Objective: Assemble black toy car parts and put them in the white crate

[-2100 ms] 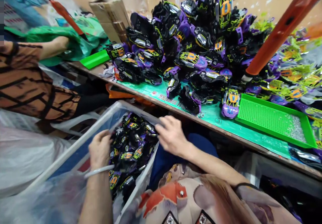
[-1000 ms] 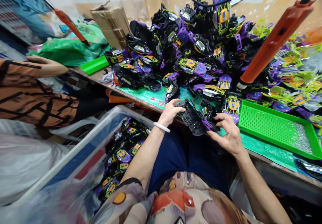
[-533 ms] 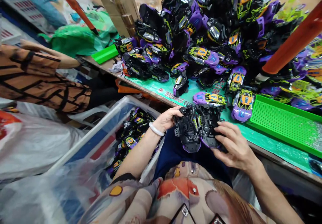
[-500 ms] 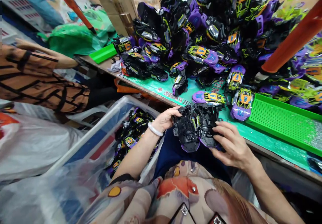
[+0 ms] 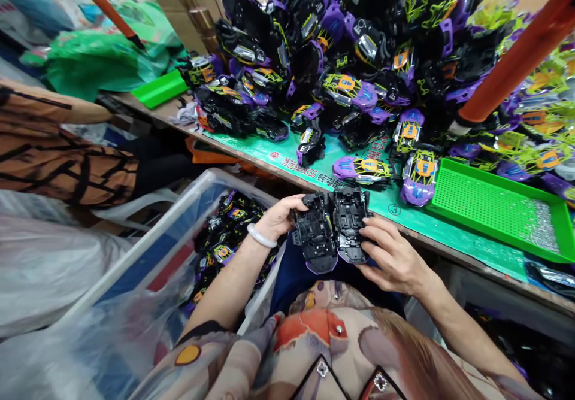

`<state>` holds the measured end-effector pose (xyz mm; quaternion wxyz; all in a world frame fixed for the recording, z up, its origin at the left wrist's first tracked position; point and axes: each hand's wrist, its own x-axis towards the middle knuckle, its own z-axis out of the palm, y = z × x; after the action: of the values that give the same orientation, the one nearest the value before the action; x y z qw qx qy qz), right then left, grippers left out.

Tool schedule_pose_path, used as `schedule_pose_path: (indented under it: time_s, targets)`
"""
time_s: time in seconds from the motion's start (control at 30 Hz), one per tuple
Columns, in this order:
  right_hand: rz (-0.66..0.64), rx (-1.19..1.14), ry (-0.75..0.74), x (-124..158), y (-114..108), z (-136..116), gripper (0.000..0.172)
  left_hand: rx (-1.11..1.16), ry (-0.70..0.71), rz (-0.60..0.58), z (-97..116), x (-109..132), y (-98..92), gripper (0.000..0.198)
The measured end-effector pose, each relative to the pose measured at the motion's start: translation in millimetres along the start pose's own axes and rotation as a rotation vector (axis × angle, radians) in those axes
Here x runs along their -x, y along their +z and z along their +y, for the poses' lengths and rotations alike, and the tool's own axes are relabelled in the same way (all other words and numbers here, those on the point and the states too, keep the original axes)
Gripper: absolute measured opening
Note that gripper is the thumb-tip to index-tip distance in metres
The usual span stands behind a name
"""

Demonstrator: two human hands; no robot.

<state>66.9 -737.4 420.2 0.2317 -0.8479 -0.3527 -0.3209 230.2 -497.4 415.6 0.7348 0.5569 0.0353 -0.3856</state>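
Note:
My left hand (image 5: pixel 283 215) grips a toy car body (image 5: pixel 315 235) by its upper left edge, with the black inner side turned up and a purple rim at the lower end. In my right hand (image 5: pixel 389 253) is a second toy car body (image 5: pixel 349 226), also black side up, held along its right edge. The two bodies lie side by side over my lap, close together. At the table edge beyond them lies a purple and yellow toy car (image 5: pixel 362 168), and to its right another purple toy car (image 5: pixel 418 177) stands nose toward me.
A tall heap of toy car bodies (image 5: pixel 345 91) covers the table's back. A green perforated tray (image 5: pixel 476 193) holds small silvery screws (image 5: pixel 541 226). At my left stands a plastic bin (image 5: pixel 179 208) of car bodies. An orange post (image 5: pixel 516 58) slants at right. Another person's arm (image 5: pixel 85 112) shows at left.
The right car body has turned flatter and more upright beside the left one, its yellow and purple side now less visible. The whole view has shifted slightly.

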Motion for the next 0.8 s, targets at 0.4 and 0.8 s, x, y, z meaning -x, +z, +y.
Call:
schedule_pose_path:
  time_s: [0.4,0.8]
  targets:
    - [0.002,-0.023,0.006,10.4,11.1,-6.9,0.026,0.064,-0.011,0.046,-10.0,7.7,-6.5,0.028]
    - [0.012,-0.023,0.029,15.0,21.7,-8.0,0.031,0.143,-0.053,0.022,-20.8,11.9,-19.7,0.027]
